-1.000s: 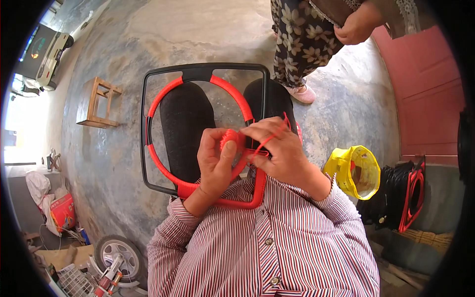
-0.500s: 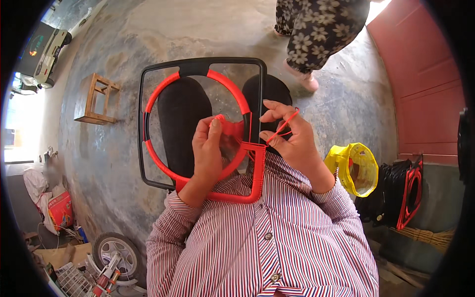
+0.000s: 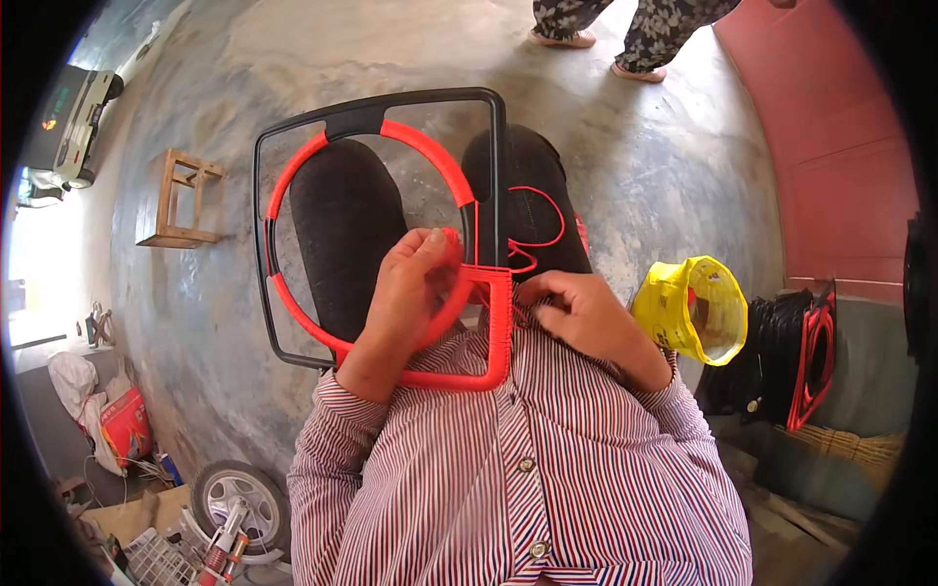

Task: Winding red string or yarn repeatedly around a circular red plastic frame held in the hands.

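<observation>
Concrete, blue-grey and mottled with stains, makes up the floor (image 3: 225, 361), with a brownish patch toward the top. A red door (image 3: 845, 127) closes the right side, and strong daylight comes in at the left. Counting round the room: one wooden stool (image 3: 156, 205), one pale vehicle (image 3: 73, 117) with a dark panel at the upper left, one spoked wheel (image 3: 239, 503) at the lower left, one yellow container (image 3: 666, 308) at the right, and behind it a stack of black and red pieces (image 3: 767, 342) too crowded to number. Another person stands at the top: two legs in floral trousers (image 3: 664, 29), two pink shoes (image 3: 567, 39).

One black frame (image 3: 497, 161) lies across the seated person's two dark-clad thighs, its near edge against the striped shirt (image 3: 440, 469). Inside sits one ring (image 3: 437, 153), mostly red; red winding covers the near right corner. The left hand (image 3: 403, 283) pinches a red bundle (image 3: 451, 247) between thumb and fingers, over the ring. Red cord (image 3: 563, 230) loops over the right thigh. The right hand (image 3: 584, 308) is half curled beside the wound corner; whether it grips anything, I cannot tell.
</observation>
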